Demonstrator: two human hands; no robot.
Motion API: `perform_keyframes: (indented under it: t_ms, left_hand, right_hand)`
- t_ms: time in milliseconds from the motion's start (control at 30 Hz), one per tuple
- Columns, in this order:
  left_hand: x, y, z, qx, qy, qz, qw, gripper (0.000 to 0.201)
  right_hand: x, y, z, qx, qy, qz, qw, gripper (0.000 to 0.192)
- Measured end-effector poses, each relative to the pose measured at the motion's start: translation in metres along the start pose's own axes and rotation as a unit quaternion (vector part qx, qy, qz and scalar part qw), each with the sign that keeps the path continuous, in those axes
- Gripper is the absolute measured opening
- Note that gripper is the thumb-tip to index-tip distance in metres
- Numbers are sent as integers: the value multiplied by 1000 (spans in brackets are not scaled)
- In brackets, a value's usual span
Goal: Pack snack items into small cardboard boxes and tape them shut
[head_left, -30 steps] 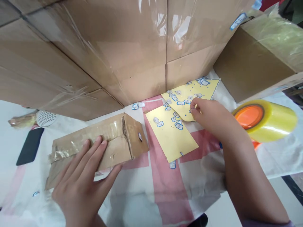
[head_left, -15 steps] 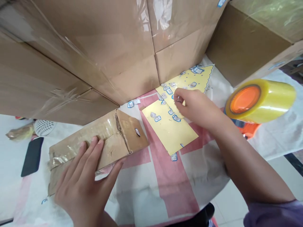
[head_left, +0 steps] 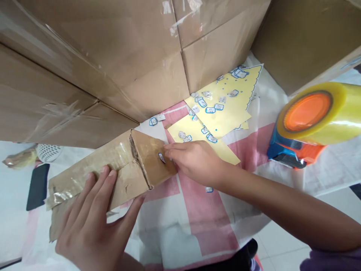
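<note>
A long, flat cardboard box wrapped in clear tape lies on the white and pink sheet. My left hand lies flat on its top and holds it down. My right hand is at the box's end face, its fingertips pinched at a small blue-and-white sticker there. Whether the sticker is in my fingers or stuck on the box, I cannot tell. Behind my right hand lie two yellow backing sheets with several small stickers on them.
Big taped cardboard boxes wall off the back and right. A tape dispenser with a yellow roll stands at the right. At the far left lie a dark phone and a white mesh object. Loose stickers lie by the boxes.
My right hand has left the yellow sticker sheets and moved left and nearer, to the end face of the flat box. My left hand has stayed on the box.
</note>
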State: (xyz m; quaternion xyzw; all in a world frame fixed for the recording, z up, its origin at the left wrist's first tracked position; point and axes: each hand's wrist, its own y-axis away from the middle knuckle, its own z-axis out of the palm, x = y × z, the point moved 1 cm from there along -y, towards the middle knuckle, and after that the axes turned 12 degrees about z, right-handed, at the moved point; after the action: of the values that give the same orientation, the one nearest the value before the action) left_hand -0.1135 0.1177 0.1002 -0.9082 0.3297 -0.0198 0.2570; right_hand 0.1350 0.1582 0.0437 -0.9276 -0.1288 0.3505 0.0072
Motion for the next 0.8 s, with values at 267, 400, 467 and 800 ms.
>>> perform_keyframes:
  t_ms: [267, 400, 467, 800]
  left_hand:
    - [1, 0, 2, 2, 7, -1, 1000, 74]
    - [1, -2, 5, 49, 15, -10, 999, 67]
    - [2, -2, 6, 61, 18, -11, 998, 66]
    - [1, -1, 6, 43, 20, -32, 998, 68]
  right_hand:
    - [-3, -1, 17, 88, -54, -23, 994, 30]
    - [-1, -1, 22, 116, -18, -36, 993, 28]
    - [-1, 0, 23, 134, 0, -50, 990, 29]
    - [-5, 1, 27, 147, -53, -32, 987, 29]
